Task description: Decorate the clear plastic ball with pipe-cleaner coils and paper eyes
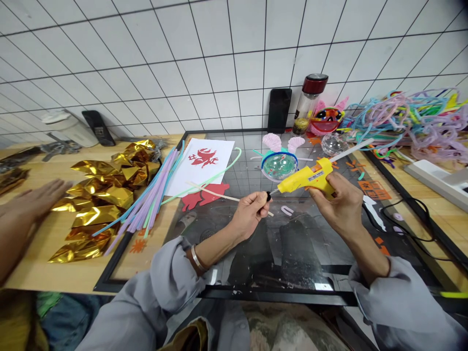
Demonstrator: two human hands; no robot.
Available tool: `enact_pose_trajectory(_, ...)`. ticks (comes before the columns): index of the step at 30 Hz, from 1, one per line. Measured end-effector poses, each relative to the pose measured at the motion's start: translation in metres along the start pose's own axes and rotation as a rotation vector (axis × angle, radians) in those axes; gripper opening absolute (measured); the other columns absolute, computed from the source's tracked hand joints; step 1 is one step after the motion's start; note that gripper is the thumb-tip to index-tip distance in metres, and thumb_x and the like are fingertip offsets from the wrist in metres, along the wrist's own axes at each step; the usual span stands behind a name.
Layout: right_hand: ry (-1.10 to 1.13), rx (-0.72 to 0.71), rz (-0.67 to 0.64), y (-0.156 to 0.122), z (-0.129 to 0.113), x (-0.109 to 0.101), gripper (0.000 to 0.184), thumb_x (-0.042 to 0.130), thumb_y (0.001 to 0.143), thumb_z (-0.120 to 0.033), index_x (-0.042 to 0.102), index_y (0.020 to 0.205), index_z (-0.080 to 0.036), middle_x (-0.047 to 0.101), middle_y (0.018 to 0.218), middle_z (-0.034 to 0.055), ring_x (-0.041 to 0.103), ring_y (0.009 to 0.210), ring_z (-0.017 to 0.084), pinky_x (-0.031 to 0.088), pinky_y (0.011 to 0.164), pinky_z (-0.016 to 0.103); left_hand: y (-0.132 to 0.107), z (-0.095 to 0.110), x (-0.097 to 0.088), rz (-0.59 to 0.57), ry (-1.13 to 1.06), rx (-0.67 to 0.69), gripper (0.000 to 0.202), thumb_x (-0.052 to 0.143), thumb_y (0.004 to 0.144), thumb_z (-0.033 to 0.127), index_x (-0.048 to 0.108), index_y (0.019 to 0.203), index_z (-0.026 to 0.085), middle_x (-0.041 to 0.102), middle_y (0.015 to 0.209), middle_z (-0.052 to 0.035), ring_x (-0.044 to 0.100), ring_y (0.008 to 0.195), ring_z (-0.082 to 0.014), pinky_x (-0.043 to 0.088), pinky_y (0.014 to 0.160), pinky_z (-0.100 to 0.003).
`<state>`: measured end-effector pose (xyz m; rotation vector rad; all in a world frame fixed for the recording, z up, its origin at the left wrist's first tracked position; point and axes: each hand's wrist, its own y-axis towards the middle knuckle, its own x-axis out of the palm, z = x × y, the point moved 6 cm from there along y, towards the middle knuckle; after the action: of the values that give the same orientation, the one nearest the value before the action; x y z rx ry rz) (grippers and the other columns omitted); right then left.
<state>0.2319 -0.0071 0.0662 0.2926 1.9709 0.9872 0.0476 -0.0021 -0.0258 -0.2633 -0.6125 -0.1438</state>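
My right hand (338,202) grips a yellow hot glue gun (309,178) with a white glue stick poking out of its back. The gun's nozzle points left at a small black bead (268,197), which my left hand (250,212) pinches between thumb and fingers. A thin pale stick (215,193) lies across the glass under my left hand. Just behind the gun sits a clear round ball craft with a blue rim and two pink ears (279,163).
A glass pane in a black frame (106,282) covers the wooden table. Gold foil pieces (104,200), a bundle of pipe cleaners (151,197), white paper with a red cutout (203,163), a jar (309,105), a phone (279,110) and tangled pipe cleaners (420,119) lie around. Another person's hand (31,202) rests at the left.
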Motion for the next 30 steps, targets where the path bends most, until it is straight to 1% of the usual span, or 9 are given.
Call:
enact_pose_trajectory(6,-0.002,0.003,0.003,0.0002,0.0001,0.0000,0.032,0.061,0.081,-0.028,0.034,0.065,-0.023,0.042,0.060,-0.0029,0.039,0.053,0.013,0.028,0.050,0.028,0.0008,-0.0009,-0.0009,-0.003,-0.001,0.005,0.037,0.081,0.061,0.043,0.062,0.067,0.012,0.057,0.065,0.0007,0.041,0.051,-0.0016,0.032,0.048,-0.015)
enact_pose_trajectory(14,-0.013,-0.013,0.003,0.0000,0.0002,0.0001,0.033,0.062,0.081,-0.026,0.033,0.064,-0.023,0.042,0.060,-0.0034,0.039,0.053,0.012,0.026,0.050,0.028,0.0010,-0.0003,-0.0003,-0.001,-0.014,0.001,0.038,0.082,0.060,0.043,0.062,0.067,0.012,0.058,0.064,0.0010,0.042,0.050,-0.0012,0.032,0.047,-0.014)
enact_pose_trajectory(24,-0.011,-0.005,0.003,-0.0005,0.0003,0.0011,0.034,0.063,0.080,-0.026,0.033,0.064,-0.023,0.041,0.060,-0.0037,0.037,0.052,0.012,0.025,0.049,0.027,0.0004,-0.0012,-0.0004,-0.004,0.001,0.009,0.038,0.081,0.062,0.043,0.062,0.069,0.011,0.059,0.068,-0.0001,0.043,0.051,-0.0011,0.032,0.048,-0.014)
enact_pose_trajectory(27,-0.006,0.014,0.000,-0.0010,0.0018,0.0017,0.033,0.062,0.079,-0.027,0.033,0.063,-0.023,0.041,0.060,-0.0036,0.037,0.053,0.012,0.026,0.051,0.027,0.0008,-0.0009,-0.0006,-0.011,0.012,0.013,0.038,0.080,0.062,0.044,0.061,0.069,0.011,0.058,0.066,0.0006,0.042,0.050,-0.0009,0.032,0.048,-0.015)
enact_pose_trajectory(30,-0.007,0.076,-0.003,-0.0010,0.0069,0.0011,0.033,0.061,0.078,-0.030,0.034,0.062,-0.023,0.040,0.059,-0.0036,0.037,0.053,0.012,0.026,0.051,0.028,0.0014,-0.0002,-0.0008,-0.007,0.017,0.019,0.039,0.080,0.063,0.044,0.060,0.068,0.011,0.058,0.065,0.0011,0.041,0.050,-0.0008,0.032,0.048,-0.015)
